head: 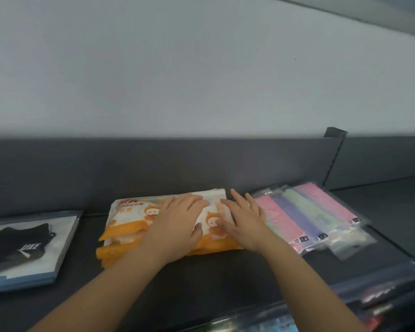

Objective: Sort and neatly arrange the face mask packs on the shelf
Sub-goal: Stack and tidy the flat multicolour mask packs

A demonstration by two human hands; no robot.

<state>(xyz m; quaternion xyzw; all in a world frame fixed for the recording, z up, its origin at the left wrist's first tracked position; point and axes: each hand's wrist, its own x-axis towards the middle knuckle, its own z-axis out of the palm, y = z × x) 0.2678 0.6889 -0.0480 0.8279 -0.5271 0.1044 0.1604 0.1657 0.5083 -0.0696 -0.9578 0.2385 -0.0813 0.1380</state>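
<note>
Dark shelf, grey back panel behind. Centre: stack of orange-and-white packs, cartoon print on top, edges uneven at the near left. Left hand lies flat on the stack, fingers straight and slightly apart, thumb out to the right. Right hand flat on the stack's right end, fingers straight and spread, tips pointing far. Thumbs nearly meeting.

Right of the stack, just beside it: fanned clear packs of pastel masks, pink, purple, green, overlapping. Left, well apart: black mask packs stacked, white logo on top. More packs on a lower shelf at near right, blurred.
</note>
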